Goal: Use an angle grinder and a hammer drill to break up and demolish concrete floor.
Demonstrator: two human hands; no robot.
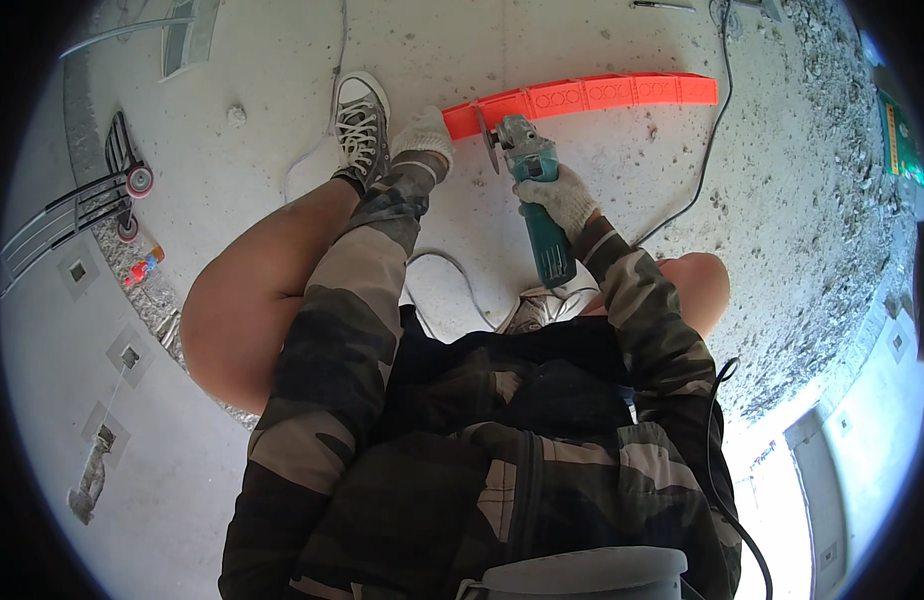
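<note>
A long orange plastic strip (602,94) lies on the pale concrete floor (582,170). My left hand (425,135), in a white work glove, presses down on the strip's near left end. My right hand (562,198), also gloved, grips a teal angle grinder (535,190). The grinder's disc (492,145) stands upright at the strip's left end, just right of my left hand. I crouch over it, with my left shoe (361,125) planted beside the left hand.
A black power cable (707,150) runs across the floor from the grinder towards the top. Rubble and loose gravel (832,200) cover the right side. A small hand trolley (92,195) lies at the left, with a red-capped bottle (142,268) near it.
</note>
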